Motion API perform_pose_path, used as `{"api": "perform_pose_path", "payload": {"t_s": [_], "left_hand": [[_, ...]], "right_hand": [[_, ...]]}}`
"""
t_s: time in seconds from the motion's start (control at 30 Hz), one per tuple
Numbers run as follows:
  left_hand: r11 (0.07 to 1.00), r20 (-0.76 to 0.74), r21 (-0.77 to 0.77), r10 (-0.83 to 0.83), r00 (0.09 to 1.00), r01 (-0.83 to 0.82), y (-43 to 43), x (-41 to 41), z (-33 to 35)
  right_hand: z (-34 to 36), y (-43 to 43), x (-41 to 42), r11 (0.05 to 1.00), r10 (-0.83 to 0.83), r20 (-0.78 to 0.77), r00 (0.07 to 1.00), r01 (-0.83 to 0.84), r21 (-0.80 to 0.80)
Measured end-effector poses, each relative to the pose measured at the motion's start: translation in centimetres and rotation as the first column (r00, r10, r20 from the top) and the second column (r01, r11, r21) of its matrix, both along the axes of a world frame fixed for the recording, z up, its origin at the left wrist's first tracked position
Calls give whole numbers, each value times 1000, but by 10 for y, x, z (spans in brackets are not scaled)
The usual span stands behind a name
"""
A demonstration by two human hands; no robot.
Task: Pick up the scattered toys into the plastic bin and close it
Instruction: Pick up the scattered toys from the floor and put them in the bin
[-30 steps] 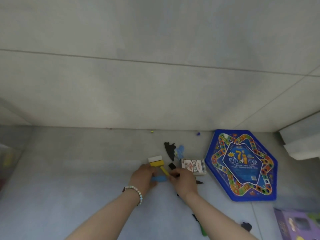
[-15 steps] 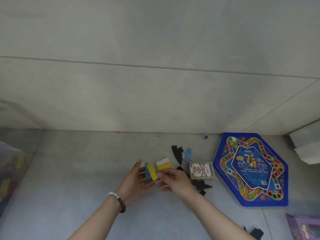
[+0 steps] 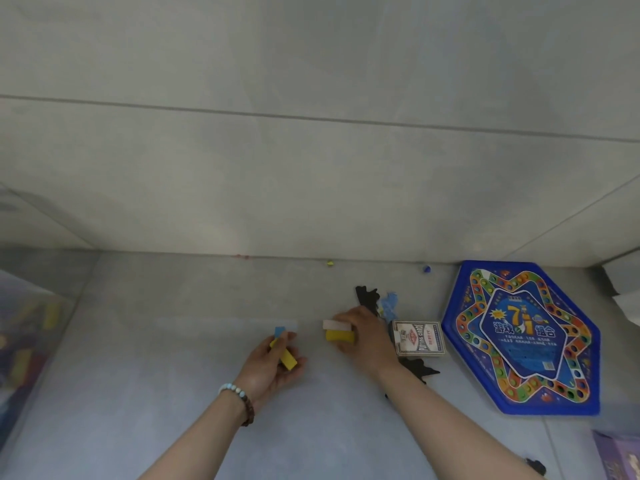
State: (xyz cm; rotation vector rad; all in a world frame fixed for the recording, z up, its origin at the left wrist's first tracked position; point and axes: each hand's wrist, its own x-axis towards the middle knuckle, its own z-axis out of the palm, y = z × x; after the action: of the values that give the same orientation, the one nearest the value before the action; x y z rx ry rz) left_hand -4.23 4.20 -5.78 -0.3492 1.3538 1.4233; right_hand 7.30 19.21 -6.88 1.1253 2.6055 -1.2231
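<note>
My left hand (image 3: pixel 275 365), with a bead bracelet at the wrist, holds a yellow block (image 3: pixel 287 358) and a blue block (image 3: pixel 279 330) above the grey floor. My right hand (image 3: pixel 363 337) grips a white block (image 3: pixel 336 324) stacked on a yellow block (image 3: pixel 339 336). The clear plastic bin (image 3: pixel 24 341) with coloured blocks inside stands at the far left edge. A deck of playing cards (image 3: pixel 419 338) lies just right of my right hand. Black toy figures (image 3: pixel 367 295) and a pale blue toy (image 3: pixel 389 303) lie behind the cards.
A blue hexagonal board game (image 3: pixel 519 337) lies at the right by the wall. Another black toy (image 3: pixel 420 368) shows under my right forearm, and one (image 3: pixel 536 465) at the bottom right. A purple box (image 3: pixel 620 459) is at the lower right corner. Small beads (image 3: pixel 330 263) lie along the wall.
My hands have moved apart: the left now holds the yellow and blue blocks alone, while the right has taken hold of the white and yellow pair.
</note>
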Motion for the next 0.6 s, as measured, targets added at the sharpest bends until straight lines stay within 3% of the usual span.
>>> {"api": "perform_pose_path", "payload": {"t_s": [0.17,0.27,0.4,0.5,0.6], "left_hand": [[999,115,-2,35,993,-35,1,-3,0],[998,214,60,3,977,-17,7,-1,3],[980,346,191,-17,938,-53,17,5,7],[995,214,95,-60,975,40,23,12,10],[985,18,-23,-170,985,170,23,21,12]], "right_hand": [[2,-11,3,992,-116,-25,993,115,-48],[21,-26,-6,920,-347,-127,929,311,-239],[40,-42,-2,853,-388,-170,906,283,-438],[42,-22,25,736,-590,-128,797,465,-493],[38,-4,61,781,-605,-118,788,558,-280]]}}
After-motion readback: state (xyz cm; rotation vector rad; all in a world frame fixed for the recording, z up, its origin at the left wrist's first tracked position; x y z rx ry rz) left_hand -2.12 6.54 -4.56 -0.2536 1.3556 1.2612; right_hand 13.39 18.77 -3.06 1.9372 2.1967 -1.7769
